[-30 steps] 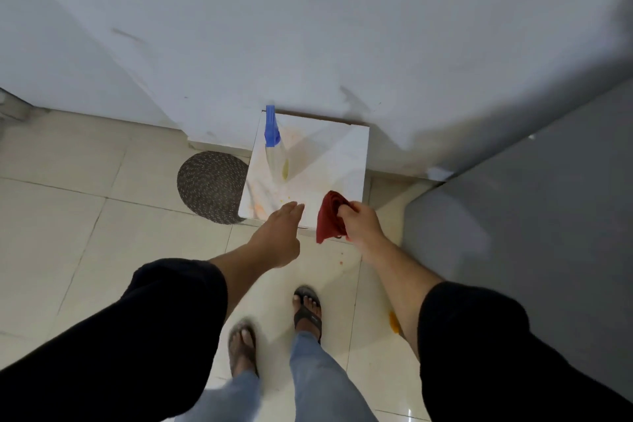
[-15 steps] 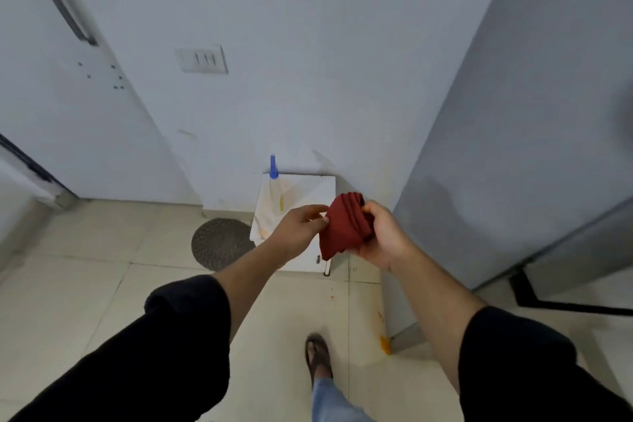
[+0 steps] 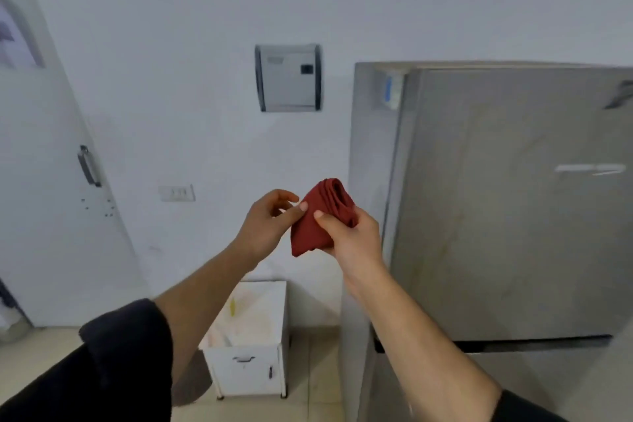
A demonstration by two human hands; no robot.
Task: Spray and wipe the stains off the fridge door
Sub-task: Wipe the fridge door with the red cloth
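Red cloth [image 3: 313, 223]: folded into a thick wad, up between both hands, just left of the fridge and not touching it.
Right hand [image 3: 352, 240]: gripping the wad, thumb pressed across the front, fingers wrapped round behind.
Left hand [image 3: 263, 226]: pinching the cloth's left edge between thumb and forefinger, the other fingers loosely curled.
Fridge door [image 3: 513, 216]: grey metal, shut, filling the right side. Faint pale streaks run down it, though blur makes them hard to read.
Stage: by my read the cloth is being readied and no wipe has landed on the door yet.
Spray bottle: none shows in this view, so the spraying half looks likely to need a fetch first.
Risk one: going in dry. A dry wad on dried marks would probably smear them rather than lift them.
Risk two: all this two-handed fiddling could loosen the folds. A slack pinch and the wad falls open, or drops to the floor and picks up grit that could scratch the metal.
White cabinet [image 3: 246, 370]: low against the wall, left of the fridge, its little door closed and the contents hidden. Its top surface carries pale orange and yellow smears.
Wall box [image 3: 289, 77]: cover closed, nothing of the inside on show.
Fridge interior: sealed off, so I cannot tell what it holds.
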